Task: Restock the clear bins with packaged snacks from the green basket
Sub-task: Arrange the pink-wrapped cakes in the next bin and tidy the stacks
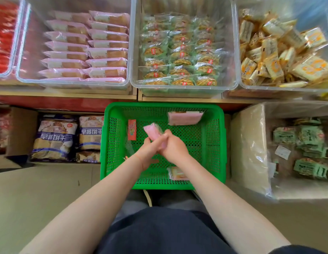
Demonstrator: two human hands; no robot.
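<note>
Hands, left and right, jointly grip pink packet above green basket; second pink packet beyond.

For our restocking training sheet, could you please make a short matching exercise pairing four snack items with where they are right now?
Things:
1. pink packet
2. red packet
3. waffle packs
4. blue-label bags

Places:
A. middle clear bin
B. held in both hands
C. cardboard box left of the green basket
D. lying in the basket, left side

Pairs: 1-B, 2-D, 3-A, 4-C
</note>
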